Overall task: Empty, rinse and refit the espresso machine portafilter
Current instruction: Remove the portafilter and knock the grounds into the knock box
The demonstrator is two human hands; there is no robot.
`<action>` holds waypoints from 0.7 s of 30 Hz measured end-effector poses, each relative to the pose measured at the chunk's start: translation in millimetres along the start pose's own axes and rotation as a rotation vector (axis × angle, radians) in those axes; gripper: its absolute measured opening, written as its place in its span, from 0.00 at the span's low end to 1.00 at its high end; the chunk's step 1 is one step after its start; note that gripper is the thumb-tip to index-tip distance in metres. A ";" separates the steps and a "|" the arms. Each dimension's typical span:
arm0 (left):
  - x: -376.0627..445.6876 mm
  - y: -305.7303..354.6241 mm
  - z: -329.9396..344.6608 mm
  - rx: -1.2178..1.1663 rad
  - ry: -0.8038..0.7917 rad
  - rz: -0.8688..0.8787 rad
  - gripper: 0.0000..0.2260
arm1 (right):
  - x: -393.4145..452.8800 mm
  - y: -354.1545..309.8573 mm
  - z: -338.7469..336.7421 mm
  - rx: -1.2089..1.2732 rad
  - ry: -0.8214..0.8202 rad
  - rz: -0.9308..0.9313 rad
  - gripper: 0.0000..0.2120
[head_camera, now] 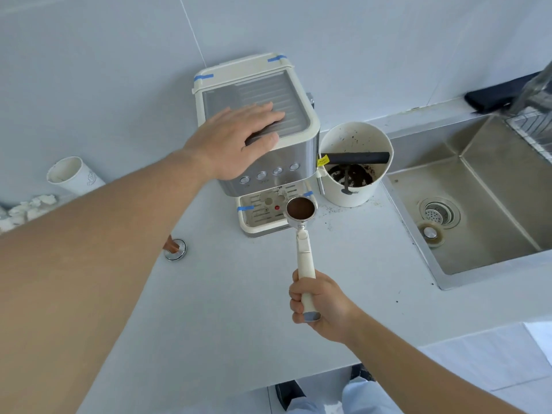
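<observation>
You are gripping the portafilter (301, 222) handle in your closed right hand (321, 303), its full basket hovering over the drip tray (254, 215); your left hand (239, 138) is lying flat, open, on the espresso machine (257, 130). Tilting risks spilling grounds short of the knock box (355, 162).

Bright, even, cool daylight throughout, with no single source visible. Soft, faint shadows only, under the left hand (239, 138) on the espresso machine (260, 138) and beneath the white bin (355, 162). Mild glare on the machine's steel front. Strong wide-angle bending at the edges: counter (209, 294) and sink (484, 210) lines curved, near forearm swollen. Slight softness overall; top-right corner blurred.
</observation>
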State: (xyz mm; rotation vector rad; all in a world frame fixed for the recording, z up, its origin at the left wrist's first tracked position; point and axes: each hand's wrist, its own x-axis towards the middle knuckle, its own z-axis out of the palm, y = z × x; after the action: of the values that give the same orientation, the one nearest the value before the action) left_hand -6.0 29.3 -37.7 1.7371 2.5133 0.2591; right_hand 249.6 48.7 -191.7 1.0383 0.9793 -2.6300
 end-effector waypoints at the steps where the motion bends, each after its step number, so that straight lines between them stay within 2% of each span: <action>1: -1.1 0.3 0.6 0.002 -0.009 -0.006 0.21 | -5.5 -1.5 -2.7 0.006 -0.015 0.007 0.11; 7: -2.5 9.2 -2.8 -0.020 -0.054 -0.104 0.22 | -40.5 -33.6 -31.4 -0.109 -0.073 0.010 0.11; 13: -2.7 21.9 -2.1 -0.074 -0.038 -0.176 0.21 | -65.0 -68.9 -60.6 -0.159 -0.051 -0.030 0.12; 18: -0.4 36.4 -1.0 -0.120 0.013 -0.228 0.20 | -74.2 -102.3 -84.2 -0.169 -0.031 -0.079 0.08; 21: 4.0 45.7 -3.9 -0.097 0.042 -0.237 0.20 | -73.9 -120.1 -96.9 -0.139 0.006 -0.091 0.03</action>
State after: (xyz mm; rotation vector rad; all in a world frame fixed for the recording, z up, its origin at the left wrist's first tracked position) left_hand 34.1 48.4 -25.5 1.3979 2.6546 0.3963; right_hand 316.2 195.2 -133.8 0.9921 1.2185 -2.5868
